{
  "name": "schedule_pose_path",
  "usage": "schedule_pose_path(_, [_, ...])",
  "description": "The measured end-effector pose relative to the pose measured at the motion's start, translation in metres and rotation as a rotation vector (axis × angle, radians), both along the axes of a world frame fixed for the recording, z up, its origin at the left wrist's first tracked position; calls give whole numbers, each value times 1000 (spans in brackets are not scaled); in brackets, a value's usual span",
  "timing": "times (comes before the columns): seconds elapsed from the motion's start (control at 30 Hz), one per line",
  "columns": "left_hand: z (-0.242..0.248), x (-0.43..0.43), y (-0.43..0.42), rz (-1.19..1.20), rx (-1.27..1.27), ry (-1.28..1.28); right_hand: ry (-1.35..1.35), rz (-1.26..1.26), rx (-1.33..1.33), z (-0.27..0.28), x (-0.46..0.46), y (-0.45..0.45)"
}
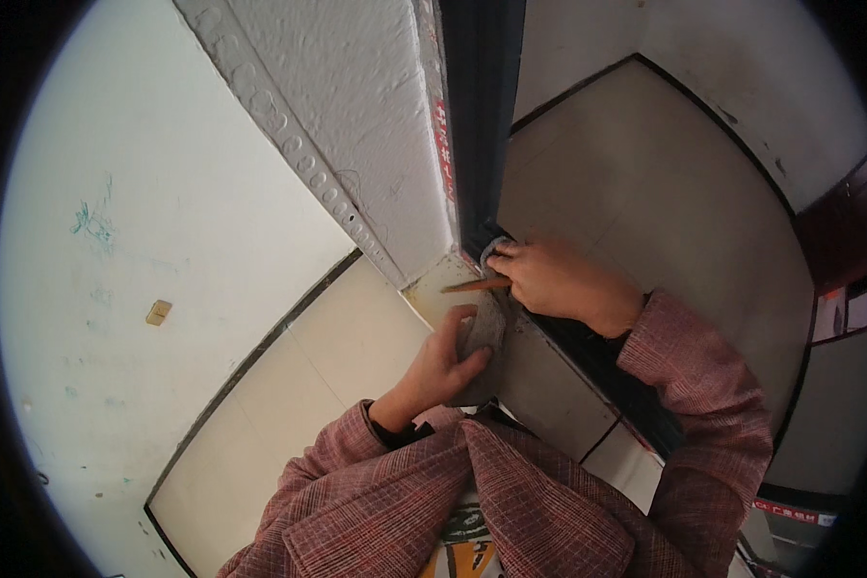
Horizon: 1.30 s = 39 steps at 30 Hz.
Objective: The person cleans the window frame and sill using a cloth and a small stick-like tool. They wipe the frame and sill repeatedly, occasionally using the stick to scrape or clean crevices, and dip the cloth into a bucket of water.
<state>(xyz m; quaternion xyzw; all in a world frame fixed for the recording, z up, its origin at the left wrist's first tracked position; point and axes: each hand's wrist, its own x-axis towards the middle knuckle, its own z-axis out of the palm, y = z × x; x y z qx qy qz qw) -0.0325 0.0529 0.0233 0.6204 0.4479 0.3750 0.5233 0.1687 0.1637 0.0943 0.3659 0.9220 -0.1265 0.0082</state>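
My left hand (441, 361) holds a bundled grey cloth (488, 329), with thumb and forefinger spread around it. My right hand (567, 282) grips a thin wooden stick (477, 286) that points left across the pale floor at the foot of the wall end. A bit of grey fabric (493, 247) shows at the fingertips of that hand, pressed against the base of a dark door frame (480, 108). Whether the two grey pieces are one cloth, I cannot tell. A dark bottom track (571, 343) runs below my right wrist.
A rough white wall end (332, 87) with a perforated corner strip (311, 170) rises beside the frame. Red tape (444, 144) with writing lines the frame's edge. A marked white wall (152, 180) carries a switch plate (159, 312). Tiled floor (607, 166) lies beyond the frame.
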Motion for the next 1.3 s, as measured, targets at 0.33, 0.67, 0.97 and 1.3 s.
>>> schedule_pose_path(0.33, [-1,7,9,47,-54,28,238,64,114,-30,17,5])
schedule_pose_path(0.67, [-15,3,18,218,-32,52,50,12,342,-12,-23,9])
schedule_pose_path(0.97, [-4,3,16,197,-96,132,94,-24,416,-36,-35,16])
schedule_pose_path(1.3, [-2,1,-16,-67,-155,0,7,-179,-66,-5,8,-6])
